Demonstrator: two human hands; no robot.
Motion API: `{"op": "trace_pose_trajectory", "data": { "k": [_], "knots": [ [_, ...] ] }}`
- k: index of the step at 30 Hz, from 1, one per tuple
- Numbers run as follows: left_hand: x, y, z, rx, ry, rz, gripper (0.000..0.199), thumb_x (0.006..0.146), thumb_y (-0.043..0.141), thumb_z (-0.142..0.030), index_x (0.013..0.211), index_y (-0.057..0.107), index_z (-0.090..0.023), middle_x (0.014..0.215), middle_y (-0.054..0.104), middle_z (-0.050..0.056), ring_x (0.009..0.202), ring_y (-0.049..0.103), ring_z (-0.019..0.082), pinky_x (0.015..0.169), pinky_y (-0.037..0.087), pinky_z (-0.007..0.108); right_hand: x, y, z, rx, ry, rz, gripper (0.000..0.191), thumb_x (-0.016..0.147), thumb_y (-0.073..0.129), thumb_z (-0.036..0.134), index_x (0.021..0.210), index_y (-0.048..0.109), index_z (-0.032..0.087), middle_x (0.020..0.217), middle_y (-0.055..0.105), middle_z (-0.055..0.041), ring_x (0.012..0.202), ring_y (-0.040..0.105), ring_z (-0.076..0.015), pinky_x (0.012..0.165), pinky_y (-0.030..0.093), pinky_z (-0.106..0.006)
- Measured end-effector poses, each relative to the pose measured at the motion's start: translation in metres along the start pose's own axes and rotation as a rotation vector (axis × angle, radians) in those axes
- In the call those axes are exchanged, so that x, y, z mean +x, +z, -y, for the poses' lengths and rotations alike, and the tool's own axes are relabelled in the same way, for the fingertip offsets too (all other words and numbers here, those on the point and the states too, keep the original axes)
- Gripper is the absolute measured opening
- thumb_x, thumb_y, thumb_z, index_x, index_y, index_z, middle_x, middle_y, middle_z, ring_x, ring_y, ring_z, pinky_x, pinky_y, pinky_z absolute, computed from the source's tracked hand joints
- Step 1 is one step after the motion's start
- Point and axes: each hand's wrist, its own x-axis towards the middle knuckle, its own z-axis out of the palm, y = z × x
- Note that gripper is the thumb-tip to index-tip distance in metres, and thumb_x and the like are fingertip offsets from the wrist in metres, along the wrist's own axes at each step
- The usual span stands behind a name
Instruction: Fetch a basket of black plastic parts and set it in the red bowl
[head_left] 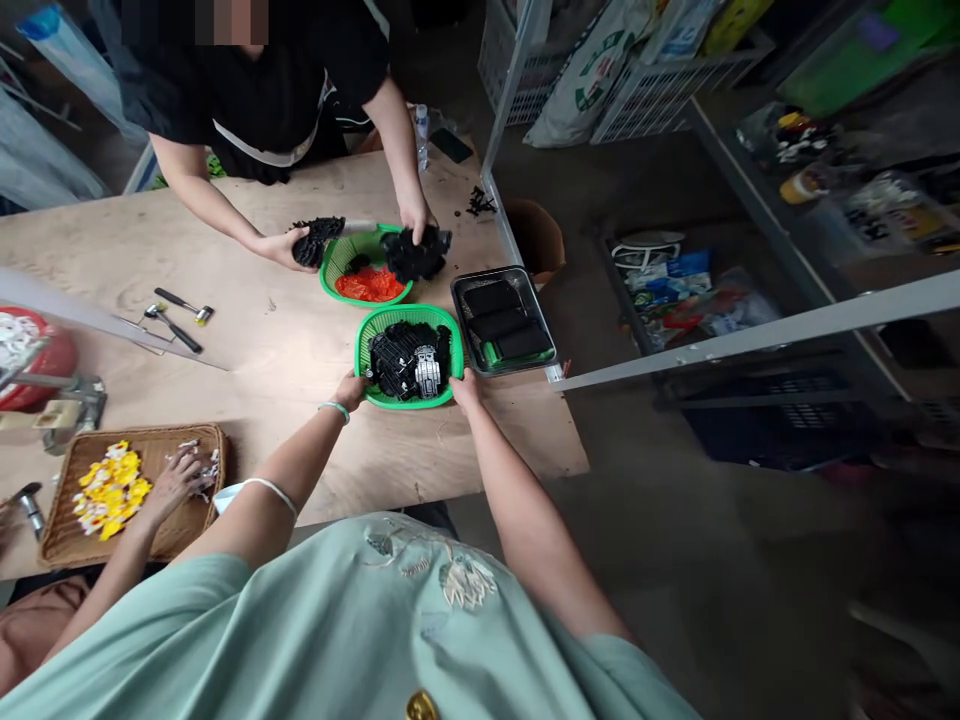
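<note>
Head view, the only one I've got: both my hands are on the near green basket (pixel 409 318), which sits on the plywood table (pixel 300 330) close to its near edge. My left hand (pixel 350 389) is curled round the basket's near-left rim, and my right hand (pixel 466 389) is closed on the near-right rim, thumbs on top as far as I can see. The basket's loaded with black plastic parts (pixel 397 358) plus one silvery piece (pixel 427 368). Just right of it, touching or nearly, there's a dark metal tray (pixel 459 300) with black slabs in it. Behind it a second green basket (pixel 330 270) holds red bits, and a person in black has a clump of black parts in each hand over it. Far left, another person's hand rests in a wicker tray (pixel 187 530) of yellow pieces.
</note>
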Motion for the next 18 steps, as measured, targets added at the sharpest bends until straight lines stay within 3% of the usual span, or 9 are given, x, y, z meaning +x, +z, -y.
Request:
{"op": "trace_pose_trajectory", "data": {
  "k": [10, 18],
  "knots": [
    [0.020, -0.007, -0.009, 0.041, -0.015, 0.087, 0.036, 0.059, 0.071, -0.007, 0.089, 0.057, -0.021, 0.063, 0.059, -0.004, 0.058, 0.057, 0.014, 0.059, 0.050, 0.027, -0.010, 0.003, 0.014, -0.091, 0.085, -0.094, 0.021, 0.077, 0.063, 0.027, 0.097, 0.061, 0.025, 0.100, 0.072, -0.0083, 0.105, 0.069, -0.0333, 0.101, 0.055, -0.047],
    [0.027, -0.010, -0.005, 0.014, -0.018, 0.125, 0.035, 0.061, 0.075, -0.009, 0.088, 0.056, -0.021, 0.063, 0.058, -0.005, 0.057, 0.056, 0.013, 0.058, 0.050, 0.025, 0.000, 0.007, 0.021, -0.066, 0.029, -0.087, 0.069, 0.070, 0.062, 0.014, 0.137, 0.053, 0.025, 0.125, 0.071, -0.0114, 0.119, 0.066, -0.0355, 0.112, 0.049, -0.054]
  ]
}}
